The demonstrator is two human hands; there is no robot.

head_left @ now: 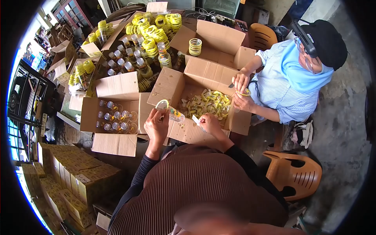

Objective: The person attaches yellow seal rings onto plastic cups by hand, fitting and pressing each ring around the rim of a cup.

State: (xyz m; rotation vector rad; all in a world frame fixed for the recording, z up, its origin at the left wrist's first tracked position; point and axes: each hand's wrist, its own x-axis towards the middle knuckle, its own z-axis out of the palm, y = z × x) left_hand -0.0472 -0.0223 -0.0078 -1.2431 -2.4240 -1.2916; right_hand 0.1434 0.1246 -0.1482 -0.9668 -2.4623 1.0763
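Note:
My left hand [157,124] holds a clear plastic cup [176,115] with a printed pattern, tilted on its side, and a yellow-green ring [161,103] stands up at its fingertips. To its right, my right hand [210,124] is closed on a small cutter with a white blade [196,120], which points toward the cup. Both hands are over the near side of an open cardboard box [192,132]. Yellow-green scraps [213,103] lie inside that box.
A box [89,113] of lidded cups stands at left. Behind are more cups [129,66] and piled yellow rings [150,29]. At right a co-worker [301,82] holds a blade and a ring over the scrap box. An orange chair [297,174] is at lower right.

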